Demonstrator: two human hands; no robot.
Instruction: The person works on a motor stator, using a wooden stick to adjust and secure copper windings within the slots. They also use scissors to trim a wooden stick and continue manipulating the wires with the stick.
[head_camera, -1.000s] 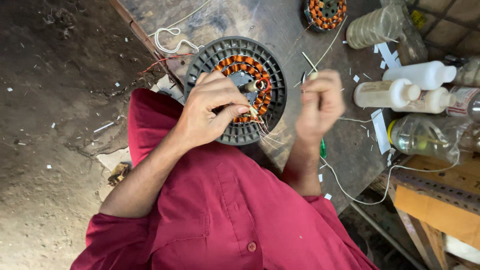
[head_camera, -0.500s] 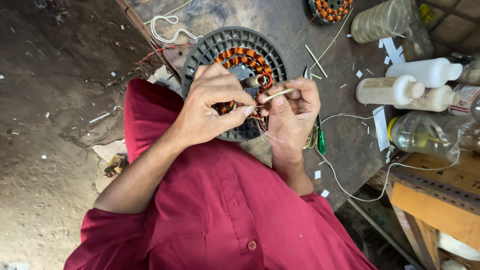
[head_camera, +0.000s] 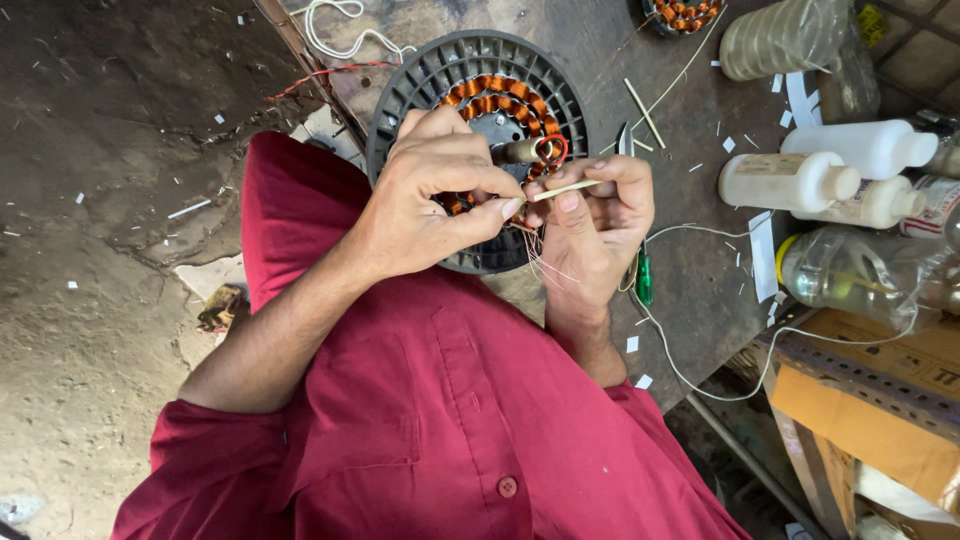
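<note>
A round black motor housing (head_camera: 425, 75) with a ring of copper windings (head_camera: 500, 95) lies on the worn workbench (head_camera: 700, 290). My left hand (head_camera: 430, 200) rests over it, thumb and forefinger pinched on fine copper wire strands (head_camera: 540, 262) that trail from the windings. My right hand (head_camera: 600, 225) is right beside it, holding a thin pale stick (head_camera: 565, 188) whose tip meets the left hand's pinch. Both hands hide the near part of the winding ring. A small red wire loop (head_camera: 552, 150) sits by the centre shaft.
White plastic bottles (head_camera: 790, 180) and clear bottles (head_camera: 840, 275) stand at the right. A clear jar (head_camera: 775, 38) and a second wound stator (head_camera: 685, 12) are at the top. A green-handled tool (head_camera: 644, 280) lies under my right hand. A cardboard box (head_camera: 880, 400) is lower right, dirt floor (head_camera: 100, 250) left.
My right hand has moved left from beside the housing to meet my left hand, bringing the pale stick to the pinched wires. The left hand stayed over the windings.
</note>
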